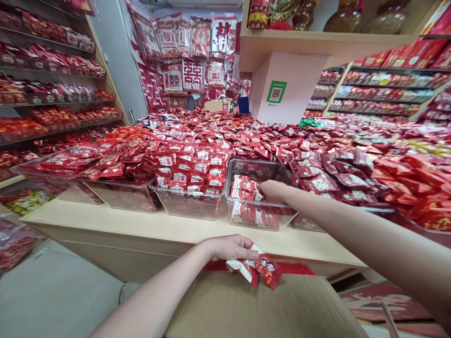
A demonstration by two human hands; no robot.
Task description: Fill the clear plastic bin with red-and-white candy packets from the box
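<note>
My left hand is closed on a few small red candy packets, one printed with two cartoon figures; it is above a wooden surface in front of the counter. My right hand reaches into a clear plastic bin, where rows of similar red and white packets stand in the front part. Its fingertips touch the packets at the right of a row; whether they grip one is hidden. The back of that bin shows bare plastic.
Beside the bin, another clear bin holds red packets in rows. Maroon packets pile up on the right, orange-red ones farther right. Stocked shelves line the left wall. A white pillar with a QR code rises behind, under an overhanging shelf.
</note>
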